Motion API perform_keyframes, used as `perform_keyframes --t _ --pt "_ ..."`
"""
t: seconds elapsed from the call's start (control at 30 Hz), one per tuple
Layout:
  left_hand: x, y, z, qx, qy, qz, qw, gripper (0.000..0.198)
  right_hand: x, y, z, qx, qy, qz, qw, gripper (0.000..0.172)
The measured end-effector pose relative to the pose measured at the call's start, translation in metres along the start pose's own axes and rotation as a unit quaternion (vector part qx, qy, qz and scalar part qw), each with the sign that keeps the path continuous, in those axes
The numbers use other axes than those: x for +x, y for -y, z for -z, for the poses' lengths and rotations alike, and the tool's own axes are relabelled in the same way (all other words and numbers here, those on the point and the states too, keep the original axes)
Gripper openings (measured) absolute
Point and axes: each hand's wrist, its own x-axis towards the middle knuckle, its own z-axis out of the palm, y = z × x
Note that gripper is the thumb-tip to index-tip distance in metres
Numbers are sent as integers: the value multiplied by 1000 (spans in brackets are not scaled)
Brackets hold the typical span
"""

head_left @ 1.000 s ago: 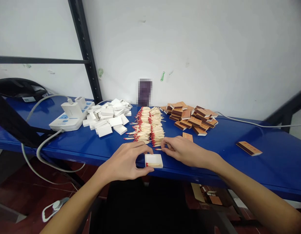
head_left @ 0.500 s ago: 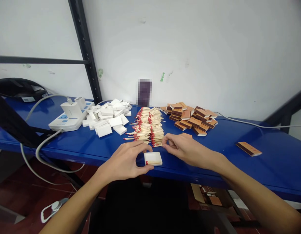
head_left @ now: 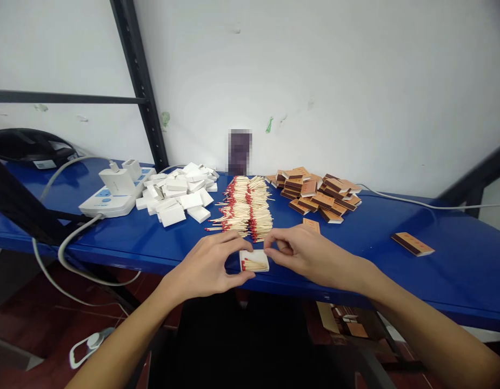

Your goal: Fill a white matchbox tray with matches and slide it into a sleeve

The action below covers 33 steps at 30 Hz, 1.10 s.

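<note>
My left hand (head_left: 214, 263) grips a small white matchbox tray (head_left: 259, 254) between thumb and fingers at the front edge of the table. Several red-headed matches (head_left: 255, 266) lie along the tray's near side, heads to the left. At the tray's right end is my right hand (head_left: 300, 247), thumb and forefinger pinched together; whatever is between the fingertips, if anything, is too small to make out. Just beyond the tray, loose matches (head_left: 250, 210) form a large pile in two rows.
White inner trays (head_left: 180, 189) are heaped at the left, beside a power strip (head_left: 112, 202) with chargers. Brown matchbox sleeves (head_left: 322, 200) are piled at the right. A single sleeve (head_left: 412, 244) lies farther right. A cable (head_left: 420, 204) runs along the wall.
My right hand has moved left from the match pile to the tray's right end. More matches now lie in the tray. My left hand keeps its hold.
</note>
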Motion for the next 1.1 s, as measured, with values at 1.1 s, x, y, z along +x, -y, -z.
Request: perform_keyframes --t 1.1 --pt "0 -2 0 3 17 3 1000 42 12 -27 -6 -28 39 -21 999 16"
